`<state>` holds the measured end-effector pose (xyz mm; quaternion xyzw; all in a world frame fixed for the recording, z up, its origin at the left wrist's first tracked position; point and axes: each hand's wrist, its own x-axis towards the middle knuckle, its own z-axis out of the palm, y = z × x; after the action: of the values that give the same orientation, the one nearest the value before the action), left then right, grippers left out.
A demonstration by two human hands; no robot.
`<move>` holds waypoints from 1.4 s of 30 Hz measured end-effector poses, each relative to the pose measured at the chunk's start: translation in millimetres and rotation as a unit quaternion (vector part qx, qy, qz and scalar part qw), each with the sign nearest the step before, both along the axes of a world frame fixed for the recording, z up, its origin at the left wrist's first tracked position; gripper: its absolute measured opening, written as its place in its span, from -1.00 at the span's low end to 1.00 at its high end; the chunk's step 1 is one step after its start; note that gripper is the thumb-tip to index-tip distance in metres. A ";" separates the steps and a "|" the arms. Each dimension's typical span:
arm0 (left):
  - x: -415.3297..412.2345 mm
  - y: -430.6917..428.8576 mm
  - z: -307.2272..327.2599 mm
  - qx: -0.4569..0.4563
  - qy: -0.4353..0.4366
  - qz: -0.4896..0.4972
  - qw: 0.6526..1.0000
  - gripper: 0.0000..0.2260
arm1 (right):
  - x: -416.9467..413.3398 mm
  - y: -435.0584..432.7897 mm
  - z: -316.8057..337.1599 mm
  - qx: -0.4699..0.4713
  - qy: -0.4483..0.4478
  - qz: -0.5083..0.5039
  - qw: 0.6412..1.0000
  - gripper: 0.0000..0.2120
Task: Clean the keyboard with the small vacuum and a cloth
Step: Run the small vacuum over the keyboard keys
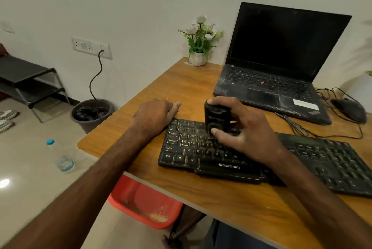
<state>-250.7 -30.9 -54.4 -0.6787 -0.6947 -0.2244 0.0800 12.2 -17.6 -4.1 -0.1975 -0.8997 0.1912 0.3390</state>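
Note:
A dusty black keyboard (314, 160) lies across the wooden desk (221, 204). My right hand (243, 128) grips a small black vacuum (213, 117), held upright with its lower end on the keys in the keyboard's upper left area. My left hand (155, 115) rests loosely curled on the desk, touching the keyboard's top left corner. No cloth is visible.
A dusty open laptop (281, 67) stands at the back, a black mouse (350, 110) with tangled cables to its right. A small flower pot (198, 47) sits at the desk's far corner. Below are a red bin (145, 204), a dark pot (90, 114) and a water bottle (62, 158).

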 end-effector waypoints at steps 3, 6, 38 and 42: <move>1.3 -1.4 2.2 0.003 0.002 0.003 1.000 -0.52 | -2.3 -17.2 -6.4 -0.032 -0.004 0.075 0.997 -0.42; 2.6 -1.3 2.6 0.002 0.007 0.004 1.000 -0.53 | -3.0 -9.2 -6.9 0.001 -0.012 0.042 0.999 -0.40; 2.7 -1.5 2.6 0.002 -0.004 0.000 1.000 -0.52 | -28.6 1.2 -6.8 -0.043 0.016 0.042 0.998 -0.41; 2.6 -2.2 3.5 -0.002 -0.010 -0.002 1.000 -0.51 | -27.4 -5.7 -4.6 -0.059 0.010 0.066 0.996 -0.42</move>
<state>-248.0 -33.1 -50.9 -0.6782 -0.6942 -0.2300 0.0717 -15.2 -23.3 -8.8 -0.1559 -0.8943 0.2682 0.3225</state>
